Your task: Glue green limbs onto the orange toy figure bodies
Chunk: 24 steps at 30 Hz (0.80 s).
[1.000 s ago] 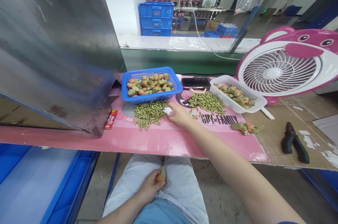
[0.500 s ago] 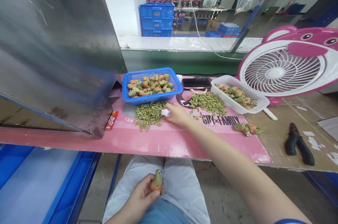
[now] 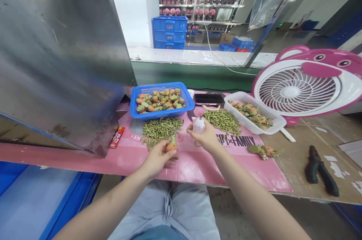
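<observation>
My left hand (image 3: pixel 157 157) is closed round a small orange and green toy figure (image 3: pixel 171 144), held upright just above the pink mat (image 3: pixel 198 164). My right hand (image 3: pixel 206 136) grips a small white bottle (image 3: pixel 198 125), held close to the right of the figure. Right behind both hands lie two heaps of small green parts, one on the left (image 3: pixel 161 127) and one on the right (image 3: pixel 223 118). A blue basket (image 3: pixel 135 101) full of similar figures stands behind the left heap.
A white basket (image 3: pixel 240 117) with more figures sits at the right, a phone (image 3: pixel 209 99) behind the heaps. A pink bear-shaped fan (image 3: pixel 302 89) stands far right, black pliers (image 3: pixel 321 168) on the bare board. A large metal panel (image 3: pixel 56 59) fills the left. A couple of loose figures (image 3: pixel 264 151) lie on the mat.
My left hand rose from my lap to the mat with the figure. My right hand lifted the white bottle off the mat and drew it toward the figure.
</observation>
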### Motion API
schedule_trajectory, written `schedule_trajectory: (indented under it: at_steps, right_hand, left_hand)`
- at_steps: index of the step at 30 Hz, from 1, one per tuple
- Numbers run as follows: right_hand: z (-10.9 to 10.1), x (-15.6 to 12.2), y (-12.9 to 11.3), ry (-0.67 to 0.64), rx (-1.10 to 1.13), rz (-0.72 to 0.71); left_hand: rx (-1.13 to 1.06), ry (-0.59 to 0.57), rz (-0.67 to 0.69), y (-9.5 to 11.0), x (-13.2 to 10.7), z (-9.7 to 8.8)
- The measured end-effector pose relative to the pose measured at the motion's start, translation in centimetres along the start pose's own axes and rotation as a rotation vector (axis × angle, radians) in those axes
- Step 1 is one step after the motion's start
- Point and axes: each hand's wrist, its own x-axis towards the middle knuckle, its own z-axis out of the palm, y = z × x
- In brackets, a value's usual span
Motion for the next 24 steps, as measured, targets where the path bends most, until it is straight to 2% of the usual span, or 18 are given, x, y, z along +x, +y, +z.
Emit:
schedule_trajectory:
  at_steps: [5,9,12,18,24]
  right_hand:
    - [-0.4,-3.3,-2.5,-0.021,0.308,0.032]
    - [-0.3,-3.8,-2.9,-0.034,0.441,0.061]
    - [-0.2,-3.7,-2.8,-0.066,0.507,0.082]
    - [0.1,-4.4,-3.7,-0.231,0.604,0.111]
    - [0.3,-4.9,-4.1,-0.297,0.61,0.169]
  left_hand:
    - [0.038,-0.082,0.033,0.7,0.1,0.8]
    - [0.054,-0.112,0.064,1.1,0.1,1.0]
    - [0.085,-0.163,0.057,1.7,-0.4,1.0]
    - [0.142,-0.308,-0.043,2.6,-2.6,0.7]
    - [0.156,-0.375,-0.08,2.7,-2.7,0.5]
